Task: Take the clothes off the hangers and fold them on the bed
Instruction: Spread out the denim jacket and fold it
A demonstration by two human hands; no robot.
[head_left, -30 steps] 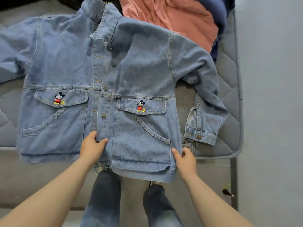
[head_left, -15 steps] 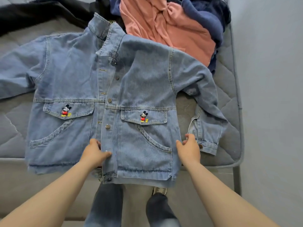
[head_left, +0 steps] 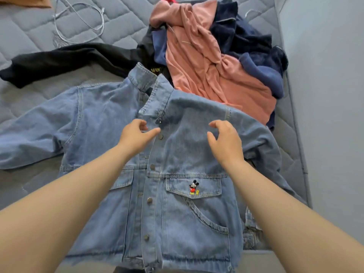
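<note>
Shows a denim jacket [head_left: 187,213] spread front-up on the quilted grey bed [head_left: 29,32], filling the centre and lower frame, collar toward the top, with a Mickey Mouse patch [head_left: 194,187] on the pocket flap. Places the left hand [head_left: 134,134] over the button placket at mid-frame, grip loosely spread, pinching nothing. Sets the right hand [head_left: 226,140] over the chest panel beside it, grip likewise spread and empty. Leaves a pink garment [head_left: 206,75], a navy garment [head_left: 256,56] and a black garment [head_left: 59,62] heaped above the collar.

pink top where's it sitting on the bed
In the head view the pink top lies crumpled far right on the bed, beyond the collar of the denim jacket, with navy clothes piled against its right side.
</note>
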